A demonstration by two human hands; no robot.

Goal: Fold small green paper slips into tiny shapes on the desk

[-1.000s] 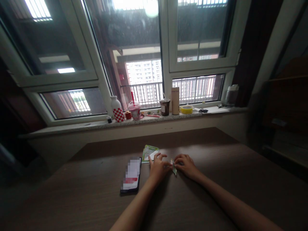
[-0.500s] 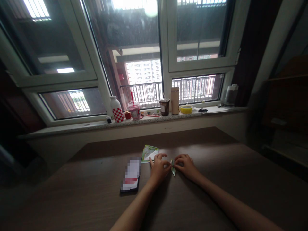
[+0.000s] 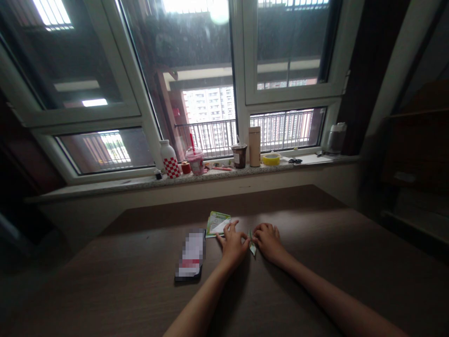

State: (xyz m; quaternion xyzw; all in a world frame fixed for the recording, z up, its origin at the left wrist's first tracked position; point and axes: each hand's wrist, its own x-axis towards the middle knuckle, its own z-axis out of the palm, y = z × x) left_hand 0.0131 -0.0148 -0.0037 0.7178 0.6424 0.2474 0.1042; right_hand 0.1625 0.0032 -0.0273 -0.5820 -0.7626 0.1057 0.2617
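Observation:
Between my two hands a small folded piece of paper (image 3: 252, 248), pale green and narrow with a pointed near end, rests at the tabletop. My left hand (image 3: 234, 245) pinches its left side between thumb and forefinger, while the other fingers of that hand are spread. From the other side, my right hand (image 3: 268, 241) grips the paper's right edge with curled fingertips. The fingertips hide part of the paper's middle. Just beyond my left hand lies a green and white packet of sheets (image 3: 218, 223).
A phone (image 3: 190, 255) with a blurred screen lies left of my hands on the brown table (image 3: 140, 248). Along the windowsill (image 3: 224, 174) stand a checkered bottle (image 3: 170, 161), drink cups, a tan flask (image 3: 254, 146), yellow tape (image 3: 271, 160) and scissors (image 3: 295, 161).
My right hand's fingers have curled in more around the paper's edge. My left hand has shifted only slightly, and the paper stays in nearly the same spot.

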